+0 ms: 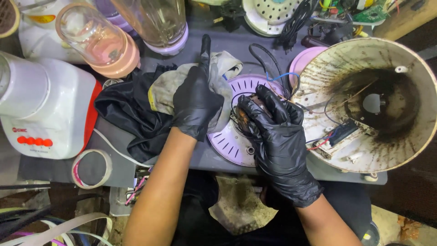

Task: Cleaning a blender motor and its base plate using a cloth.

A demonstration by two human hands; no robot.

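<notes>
Both my hands wear black gloves. My left hand [195, 98] presses a dirty grey rag [166, 86] down on the bench, index finger stretched out toward the back. My right hand [275, 136] is wrapped around a small dark motor [246, 116] that sits on a round lilac vented base plate [227, 141]. Wires run from the motor to a grimy white appliance housing [364, 102] lying open side up on the right, with a small circuit board [341, 134] inside it.
A black cloth [127, 114] lies under the rag. A white blender base with red buttons [45, 109] stands at left, clear jars [98, 38] behind it. A tape roll [91, 168] sits at the front left. Cables and parts crowd the back right.
</notes>
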